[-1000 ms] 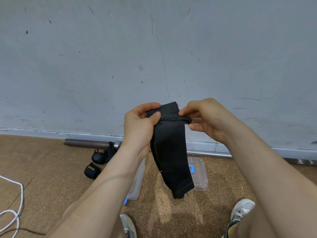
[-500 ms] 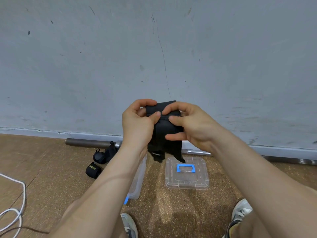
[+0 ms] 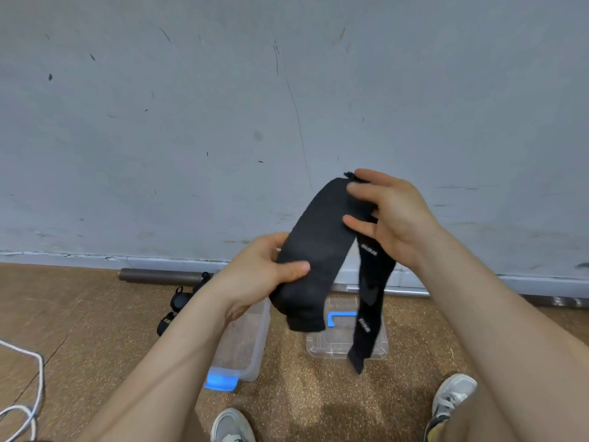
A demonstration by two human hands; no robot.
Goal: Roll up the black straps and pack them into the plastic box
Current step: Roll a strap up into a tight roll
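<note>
Grey wall (image 3: 223,122); black strap (image 3: 318,237) arched from left hand (image 3: 255,275) to right hand (image 3: 392,218)

One head-worn wide-angle view looks forward and down, facing a nearby grey wall (image 3: 191,122) and brown floor (image 3: 79,314).

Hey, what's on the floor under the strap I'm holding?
A clear lid with a blue handle lies flat there. The hanging ends of the strap cover part of both.

We've pulled the hands apart: black strap (image 3: 318,237) now arches open above the lid (image 3: 338,349), left hand (image 3: 255,275) dropped gripping the wide end, right hand (image 3: 392,215) raised, narrow tail hanging over the lid.
</note>
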